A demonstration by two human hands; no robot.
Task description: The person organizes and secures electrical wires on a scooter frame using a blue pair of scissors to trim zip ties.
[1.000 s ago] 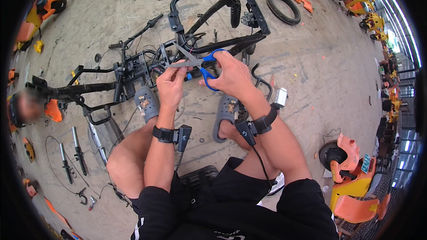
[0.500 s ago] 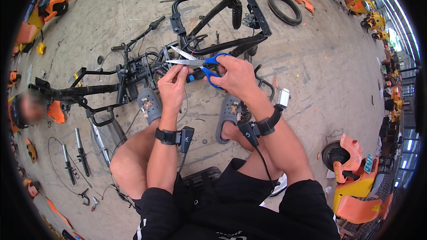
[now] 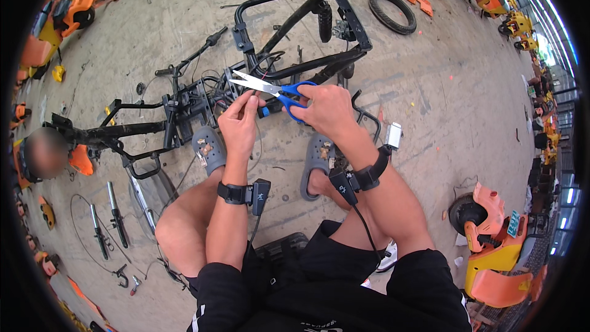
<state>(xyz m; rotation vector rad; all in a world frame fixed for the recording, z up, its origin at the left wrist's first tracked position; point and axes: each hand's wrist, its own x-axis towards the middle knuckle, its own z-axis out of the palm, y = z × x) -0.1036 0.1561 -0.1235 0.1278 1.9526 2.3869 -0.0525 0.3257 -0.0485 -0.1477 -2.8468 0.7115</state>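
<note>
My right hand (image 3: 330, 110) is closed round the blue handles of a pair of scissors (image 3: 265, 87), whose blades point left and stand slightly apart. Just under the blades, my left hand (image 3: 237, 122) pinches a thin wire (image 3: 260, 138) between thumb and fingertips. Part of that wire hangs below the fingers; its pinched portion is mostly hidden. A short red length of wire shows near the blades. Beyond both hands lies a stripped black scooter frame (image 3: 279, 74) with loose cables tangled in its middle.
My feet in grey clogs (image 3: 209, 147) rest on the concrete before the frame. A loose tyre (image 3: 392, 12) lies at the far right, fork tubes (image 3: 115, 215) at the left. Orange-yellow scooter parts (image 3: 498, 252) stand at the right. Another person's blurred head (image 3: 46, 152) shows far left.
The scissor blades have closed partway, leaving a narrower gap. Both hands stay nearly in place, the left still pinching the wire. The whole view has shifted slightly.
</note>
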